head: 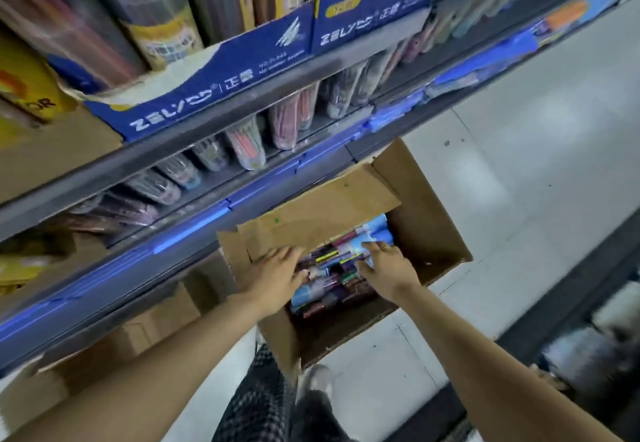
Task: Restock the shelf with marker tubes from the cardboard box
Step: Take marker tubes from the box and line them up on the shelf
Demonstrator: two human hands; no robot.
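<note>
Cardboard box [429,233] stands open on the pale floor [519,164], at about 5 o'clock from the middle of the view, just beside the foot of the shelf [194,136]. One brown flap [322,213] leans over its far side. Inside the box lie the marker tubes [332,279], packed close together, with blue and dark labels; single tubes are hard to tell apart because of blur.

Both bare arms reach down into the box. The left hand [277,275] is at 9 o'clock of the tubes; its fingers are spread and rather straight, and they rest against the lower edge of the flap. The right hand [388,265] is at 3 o'clock of the tubes; its fingers go down among them, but I cannot tell if they grip one.

On the shelf, at 11 o'clock from the box, more tubes [249,147] stand in a row behind the rail, and above them are blue display cartons [221,85]
</note>
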